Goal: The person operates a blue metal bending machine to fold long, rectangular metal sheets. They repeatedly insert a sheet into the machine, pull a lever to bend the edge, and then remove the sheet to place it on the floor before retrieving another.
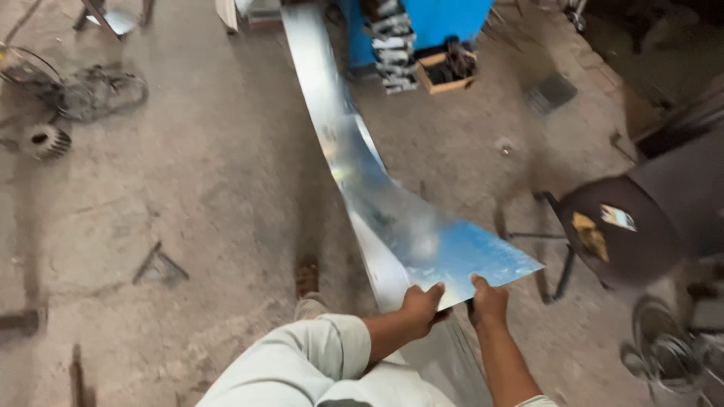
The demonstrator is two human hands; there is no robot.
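Hands (420, 307) (490, 303) grip shiny sheet metal (422, 234) — curved.

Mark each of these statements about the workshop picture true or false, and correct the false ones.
1. Both hands grip the near edge of the metal sheet. True: the left hand and the right hand hold it side by side.
2. The sheet lies flat on a table. False: it is a long strip that bends and runs across the concrete floor towards the blue machine.
3. A dark round stool stands to the right of the sheet. True.
4. The wooden box near the blue machine is on the stool. False: it sits on the floor.
5. The right hand holds a hammer. False: it holds only the sheet.
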